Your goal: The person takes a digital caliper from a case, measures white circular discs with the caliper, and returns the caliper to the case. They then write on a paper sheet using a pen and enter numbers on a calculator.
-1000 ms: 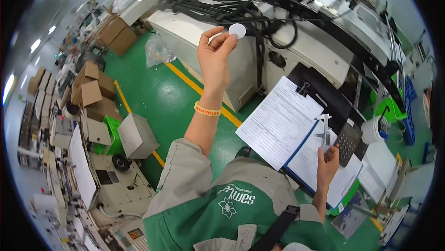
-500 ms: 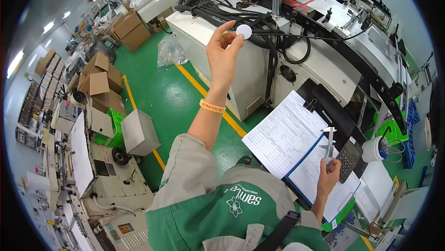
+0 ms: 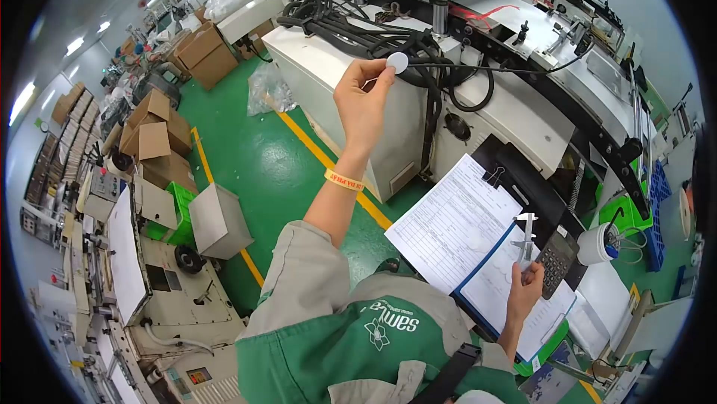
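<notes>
A round white disc is pinched between the thumb and fingers of my left hand, raised in front of the white machine cabinet. A yellow band circles that wrist. My right hand holds a metal caliper above a blue-edged clipboard with paper on it. Left of the caliper, printed sheets lie under a black binder clip. Beside my right hand is a dark calculator.
Black cables lie over the white cabinet. A white cup with pens stands past the calculator. Cardboard boxes, a green crate and a grey metal box are across the green floor.
The view first swung toward the left, then dipped slightly. My left hand with the disc is a little lower in the view. Both hands keep their hold.
</notes>
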Demonstrator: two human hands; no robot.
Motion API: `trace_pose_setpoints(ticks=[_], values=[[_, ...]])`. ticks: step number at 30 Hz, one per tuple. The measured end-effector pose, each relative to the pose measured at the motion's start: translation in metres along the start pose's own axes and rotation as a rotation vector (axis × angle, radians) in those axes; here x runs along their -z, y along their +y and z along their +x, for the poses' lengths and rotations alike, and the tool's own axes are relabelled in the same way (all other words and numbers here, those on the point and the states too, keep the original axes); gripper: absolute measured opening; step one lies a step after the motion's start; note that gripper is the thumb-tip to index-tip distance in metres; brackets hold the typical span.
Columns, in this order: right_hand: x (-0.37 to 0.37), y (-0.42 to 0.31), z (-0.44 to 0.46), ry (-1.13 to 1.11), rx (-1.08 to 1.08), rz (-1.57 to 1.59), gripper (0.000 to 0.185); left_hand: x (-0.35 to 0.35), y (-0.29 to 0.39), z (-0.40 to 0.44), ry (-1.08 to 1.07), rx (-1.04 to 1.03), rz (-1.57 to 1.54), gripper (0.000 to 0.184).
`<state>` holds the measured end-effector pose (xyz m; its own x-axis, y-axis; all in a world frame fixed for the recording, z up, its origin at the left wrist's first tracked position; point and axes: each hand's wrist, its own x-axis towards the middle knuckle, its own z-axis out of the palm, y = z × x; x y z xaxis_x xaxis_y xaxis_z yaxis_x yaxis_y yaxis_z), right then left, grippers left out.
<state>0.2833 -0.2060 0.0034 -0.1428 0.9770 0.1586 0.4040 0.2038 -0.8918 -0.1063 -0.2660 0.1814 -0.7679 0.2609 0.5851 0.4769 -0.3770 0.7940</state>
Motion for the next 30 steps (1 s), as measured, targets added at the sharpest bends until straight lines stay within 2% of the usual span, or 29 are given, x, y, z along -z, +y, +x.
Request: trace_pose_setpoints(ticks=[6,8,11,12,17,20,25,28,30], values=[[-0.002,-0.002,-0.002,-0.004,0.001,-0.007,0.026,0.005,-0.001,-0.005,-0.003,-0.038,0.070,0.011],[-0.002,-0.002,-0.003,-0.011,0.002,-0.008,0.024,0.005,-0.002,-0.006,0.028,-0.158,0.196,0.009],[-0.002,-0.008,-0.005,-0.020,0.032,-0.027,0.023,0.009,-0.006,-0.002,0.064,-0.740,0.551,0.013],[-0.003,-0.008,-0.005,-0.021,0.034,-0.021,0.024,0.011,-0.007,-0.003,0.055,-0.805,0.572,0.018],[-0.004,-0.012,-0.006,-0.024,-0.018,0.010,0.024,0.017,-0.006,-0.003,0.032,-1.113,0.667,0.018],[-0.005,-0.007,-0.005,-0.016,-0.002,-0.034,0.024,0.020,-0.010,-0.001,0.046,-1.182,0.703,0.014],[-0.007,-0.012,-0.006,-0.025,-0.053,0.027,0.026,0.024,-0.010,-0.002,0.044,-1.193,0.716,0.015],[-0.008,-0.007,-0.004,-0.015,-0.047,-0.006,0.026,0.025,-0.015,-0.003,-0.004,-1.064,0.600,0.018],[-0.007,-0.003,-0.004,-0.023,-0.037,0.004,0.027,0.018,-0.009,-0.017,-0.034,-0.512,0.350,0.016]])
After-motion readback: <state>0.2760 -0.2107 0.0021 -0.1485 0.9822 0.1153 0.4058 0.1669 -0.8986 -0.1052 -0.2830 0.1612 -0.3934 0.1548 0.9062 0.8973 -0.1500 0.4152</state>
